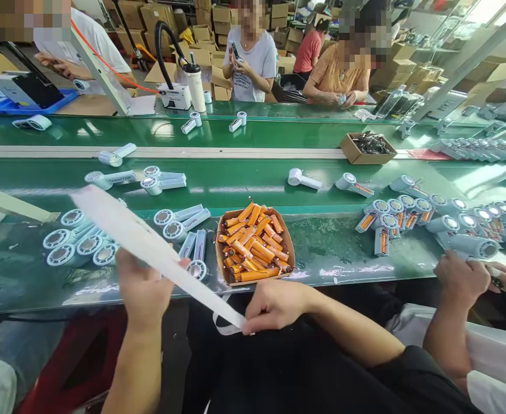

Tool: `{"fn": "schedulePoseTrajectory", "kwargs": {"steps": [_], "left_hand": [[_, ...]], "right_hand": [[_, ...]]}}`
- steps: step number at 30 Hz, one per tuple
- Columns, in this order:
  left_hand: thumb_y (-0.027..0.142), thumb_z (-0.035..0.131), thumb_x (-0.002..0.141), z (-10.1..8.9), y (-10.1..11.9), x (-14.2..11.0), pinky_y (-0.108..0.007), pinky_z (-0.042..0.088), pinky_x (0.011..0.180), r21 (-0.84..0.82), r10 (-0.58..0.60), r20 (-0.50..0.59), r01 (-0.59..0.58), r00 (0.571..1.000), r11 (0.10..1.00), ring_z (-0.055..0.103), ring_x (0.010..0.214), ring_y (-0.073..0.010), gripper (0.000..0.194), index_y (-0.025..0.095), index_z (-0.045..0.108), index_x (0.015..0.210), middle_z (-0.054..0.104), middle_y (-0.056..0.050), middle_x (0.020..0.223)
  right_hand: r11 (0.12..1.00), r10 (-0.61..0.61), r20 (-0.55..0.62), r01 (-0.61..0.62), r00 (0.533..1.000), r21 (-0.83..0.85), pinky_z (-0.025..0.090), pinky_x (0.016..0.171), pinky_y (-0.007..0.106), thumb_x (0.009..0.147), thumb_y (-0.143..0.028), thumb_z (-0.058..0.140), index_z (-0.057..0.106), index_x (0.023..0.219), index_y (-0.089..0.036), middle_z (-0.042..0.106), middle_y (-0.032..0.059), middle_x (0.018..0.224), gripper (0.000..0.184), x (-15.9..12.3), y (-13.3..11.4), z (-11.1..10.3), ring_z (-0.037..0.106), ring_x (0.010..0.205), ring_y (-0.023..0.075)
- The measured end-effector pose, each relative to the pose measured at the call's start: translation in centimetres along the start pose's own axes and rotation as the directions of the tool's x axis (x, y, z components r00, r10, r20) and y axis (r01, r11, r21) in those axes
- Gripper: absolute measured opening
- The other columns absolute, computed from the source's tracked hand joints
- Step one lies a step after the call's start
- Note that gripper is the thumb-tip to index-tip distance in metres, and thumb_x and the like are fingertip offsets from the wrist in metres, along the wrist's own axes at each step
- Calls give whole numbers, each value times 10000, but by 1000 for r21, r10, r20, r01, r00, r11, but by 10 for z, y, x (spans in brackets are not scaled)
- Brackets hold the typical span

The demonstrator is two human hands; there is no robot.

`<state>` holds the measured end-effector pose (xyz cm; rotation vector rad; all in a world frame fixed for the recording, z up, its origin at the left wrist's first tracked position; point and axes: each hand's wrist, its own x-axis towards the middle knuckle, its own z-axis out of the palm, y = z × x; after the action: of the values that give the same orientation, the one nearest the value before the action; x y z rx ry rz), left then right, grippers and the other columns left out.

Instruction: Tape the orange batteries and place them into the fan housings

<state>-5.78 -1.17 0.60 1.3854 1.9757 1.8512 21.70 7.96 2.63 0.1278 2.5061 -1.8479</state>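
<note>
A long white strip (pixel 158 247), perhaps tape or paper, slants across the front of me, blurred at its upper left end. My left hand (pixel 143 287) is closed around it from behind, and the strip hides part of the fingers. Its lower right end is pinched between the thumb and fingers of my right hand (pixel 274 305), with a thin loop of strip (pixel 222 329) hanging beside them. Just beyond my right hand, a cardboard tray (pixel 291 253) holds many orange battery cells (pixel 257 241) with short wires. Light-blue handheld fan bodies (pixel 89 244) lie beyond my left hand.
More fan bodies (pixel 382 221), some with orange cells showing, cluster at right near a co-worker's hands (pixel 462 276). A green conveyor (pixel 244 192) crosses ahead, with scattered fans. A small box of dark parts (pixel 360 156) sits on the divider. Several people work opposite.
</note>
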Motion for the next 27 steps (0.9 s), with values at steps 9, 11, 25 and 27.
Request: {"fn": "schedulePoseTrajectory", "kwargs": {"steps": [9,11,25,27], "left_hand": [[363,992,570,10,0,-26,-396,699,845,-171,-237,-51,225,970,959,754,1002,-241,837,306,597,1306,605,-60,1333],[400,946,664,22,-4,-39,-374,686,885,-130,-218,86,228,972,965,715,1163,-272,798,321,572,1365,553,-82,1405],[166,815,841,43,2,-46,-521,464,1118,372,395,361,-519,845,770,522,1280,-345,812,284,478,1571,660,-134,1335],[133,785,856,43,9,-43,-495,439,1119,413,440,375,-572,816,709,509,1278,-340,780,251,492,1569,688,-136,1304]], "right_hand": [[664,261,-894,-740,364,-108,432,694,282,965,-466,691,783,996,-200,762,44,821,284,-2,37,-76,665,761,191],[603,257,-921,-793,293,-84,435,701,286,948,-474,707,768,984,-212,763,46,851,271,4,44,-87,676,808,209],[894,187,-943,350,274,279,624,926,417,902,-593,685,690,1295,-232,810,65,1037,534,-4,34,-61,768,1002,258],[923,160,-927,280,340,262,632,904,408,922,-574,686,697,1302,-238,816,68,1027,508,-13,18,-55,776,980,255]]}}
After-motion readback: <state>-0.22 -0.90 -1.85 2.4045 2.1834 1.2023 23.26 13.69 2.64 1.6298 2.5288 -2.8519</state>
